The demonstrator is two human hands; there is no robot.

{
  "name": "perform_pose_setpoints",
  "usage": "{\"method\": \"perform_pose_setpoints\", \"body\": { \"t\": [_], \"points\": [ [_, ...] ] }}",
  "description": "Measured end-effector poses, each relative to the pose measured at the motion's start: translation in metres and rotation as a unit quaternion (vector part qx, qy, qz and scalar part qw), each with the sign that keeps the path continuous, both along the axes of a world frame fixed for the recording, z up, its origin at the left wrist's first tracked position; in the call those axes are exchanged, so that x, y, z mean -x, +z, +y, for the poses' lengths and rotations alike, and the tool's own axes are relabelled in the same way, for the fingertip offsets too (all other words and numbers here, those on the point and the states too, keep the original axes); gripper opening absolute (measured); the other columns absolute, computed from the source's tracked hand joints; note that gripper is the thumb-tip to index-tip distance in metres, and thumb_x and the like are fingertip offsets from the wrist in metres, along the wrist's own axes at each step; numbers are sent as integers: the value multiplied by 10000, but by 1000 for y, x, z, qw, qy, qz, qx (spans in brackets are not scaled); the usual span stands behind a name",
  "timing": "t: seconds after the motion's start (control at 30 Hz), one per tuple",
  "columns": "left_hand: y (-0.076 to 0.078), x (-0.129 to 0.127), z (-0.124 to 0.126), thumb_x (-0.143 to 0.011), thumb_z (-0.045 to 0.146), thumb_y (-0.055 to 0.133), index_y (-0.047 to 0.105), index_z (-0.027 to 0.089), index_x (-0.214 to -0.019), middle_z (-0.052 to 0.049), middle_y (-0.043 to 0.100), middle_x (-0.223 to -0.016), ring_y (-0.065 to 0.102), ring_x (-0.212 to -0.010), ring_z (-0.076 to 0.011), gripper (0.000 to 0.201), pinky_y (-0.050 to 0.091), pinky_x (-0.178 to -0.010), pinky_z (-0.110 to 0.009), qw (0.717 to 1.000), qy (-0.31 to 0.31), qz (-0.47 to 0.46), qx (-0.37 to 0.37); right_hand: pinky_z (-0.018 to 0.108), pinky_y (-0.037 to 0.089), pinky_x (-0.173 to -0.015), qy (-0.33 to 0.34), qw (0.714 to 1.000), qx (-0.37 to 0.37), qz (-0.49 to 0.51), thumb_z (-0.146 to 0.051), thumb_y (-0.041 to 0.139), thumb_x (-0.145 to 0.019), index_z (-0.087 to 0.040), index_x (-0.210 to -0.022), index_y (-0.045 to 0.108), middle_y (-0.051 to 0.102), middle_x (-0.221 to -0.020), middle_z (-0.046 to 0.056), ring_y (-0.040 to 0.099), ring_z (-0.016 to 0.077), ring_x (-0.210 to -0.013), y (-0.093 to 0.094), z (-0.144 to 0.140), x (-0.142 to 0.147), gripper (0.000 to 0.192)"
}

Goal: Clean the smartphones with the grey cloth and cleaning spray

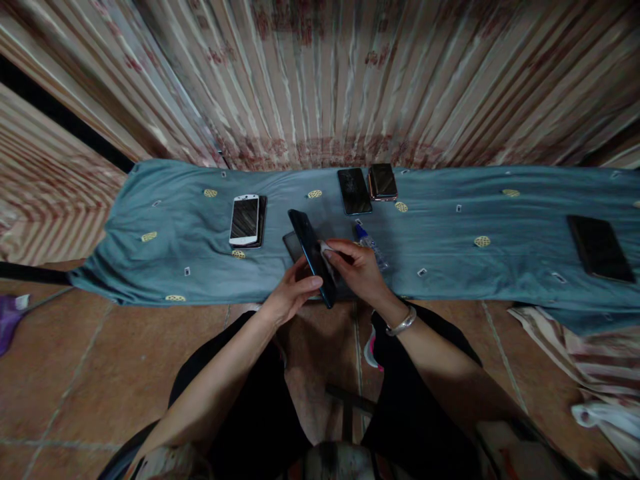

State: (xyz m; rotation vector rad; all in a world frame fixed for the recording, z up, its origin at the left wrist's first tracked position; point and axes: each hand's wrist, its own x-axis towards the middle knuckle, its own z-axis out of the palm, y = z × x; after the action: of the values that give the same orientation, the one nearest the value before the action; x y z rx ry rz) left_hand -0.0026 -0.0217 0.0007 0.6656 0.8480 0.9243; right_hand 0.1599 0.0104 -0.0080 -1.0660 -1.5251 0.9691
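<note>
- Striped curtains [300,80] hang behind a bench draped in blue-green cloth [440,260].
- Left hand [293,293] grips a dark phone [312,253], tilted above the cloth; right hand [357,267] pinches a white wad [325,247] against it.
- Steady edge grip, light even pressure seem best.
- Fingers hide much of the wad; the dark slab [291,245] beneath is mostly covered.

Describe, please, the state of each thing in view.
Blue-edged phone: tilted, held up
Left hand: gripping that phone
White wad: bunched, partly covered
Right hand: pinching that wad
White phone: flat atop a dark device
Black phone: lying flat
Small devices: stacked
Bottle: apparently lying, partly hidden
Grey slab: mostly hidden
Rightmost device: flat
Cloth: spread, wrinkled
Bracelet: worn
Curtain: pleated
</note>
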Motion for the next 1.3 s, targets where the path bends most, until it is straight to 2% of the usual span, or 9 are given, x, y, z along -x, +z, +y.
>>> {"method": "perform_pose_setpoints", "body": {
  "t": [0.13, 0.33, 0.5, 0.63, 0.73, 0.83, 1.0, 1.3],
  "points": [
    [1, -3, -2, -589, 334, 865, 610, 210, -1224, -72, 720, -1105, 663, -1077, -281, 695, 534, -896, -376, 1000, -7, -2, -15, 333, 540, -884, -3, 1000, 5, 2, -382, 623, -873, -242, -961, 756, 751, -1033, 31, 692, 188, -956, -1, 2, 0, 212],
    [2, -11, -9, -597, 305, 866, 570, 201, -1273, -73, 747, -1020, 703, -978, -270, 745, 546, -861, -384, 999, -41, -5, 2, 338, 536, -874, -24, 1000, -5, 9, -393, 630, -858, -231, -940, 764, 760, -1002, 32, 695, 201, -943, 1, 8, -1, 226],
    [-2, -17, -16, -595, 283, 860, 562, 177, -1298, -85, 750, -1027, 700, -993, -272, 772, 515, -911, -390, 998, -70, 10, 6, 343, 534, -862, -28, 998, 36, 31, -472, 650, -835, -232, -952, 772, 770, -974, 19, 698, 213, -928, 2, 18, -7, 293],
    [-3, -19, -21, -591, 298, 858, 550, 170, -1315, -94, 750, -1014, 700, -974, -265, 797, 512, -857, -351, 995, -101, 14, 2, 341, 536, -809, -36, 993, 79, 76, -516, 677, -799, -232, -967, 774, 771, -927, 24, 695, 205, -856, 0, 25, -12, 344],
    [-1, -19, -22, -602, 329, 846, 532, 173, -1335, -96, 750, -997, 706, -914, -253, 813, 511, -800, -332, 992, -124, 8, -3, 326, 538, -770, -33, 992, 82, 85, -481, 677, -798, -230, -963, 773, 767, -884, 16, 686, 186, -806, 1, 28, -17, 316],
    [-1, -17, -21, -625, 366, 824, 519, 182, -1353, -98, 748, -980, 705, -878, -253, 811, 502, -719, -308, 990, -143, 8, -8, 327, 542, -795, -22, 996, 63, 59, -427, 659, -814, -233, -956, 769, 767, -913, 12, 689, 182, -831, 5, 28, -21, 264],
    [-5, -16, -19, -646, 409, 799, 513, 159, -1358, -99, 746, -923, 704, -780, -227, 807, 475, -622, -270, 988, -155, 11, -7, 351, 496, -977, -8, 1000, -11, 14, -319, 611, -852, -251, -946, 761, 758, -1044, 13, 679, 190, -1024, 17, 22, -23, 190],
    [-3, -19, -21, -646, 437, 788, 522, 136, -1335, -94, 740, -845, 702, -694, -219, 797, 511, -584, -277, 987, -163, 4, 15, 356, 486, -994, 2, 997, -70, -14, -329, 557, -909, -258, -1035, 736, 740, -1106, 22, 655, 179, -1076, 29, 12, -23, 230]
  ]
}}
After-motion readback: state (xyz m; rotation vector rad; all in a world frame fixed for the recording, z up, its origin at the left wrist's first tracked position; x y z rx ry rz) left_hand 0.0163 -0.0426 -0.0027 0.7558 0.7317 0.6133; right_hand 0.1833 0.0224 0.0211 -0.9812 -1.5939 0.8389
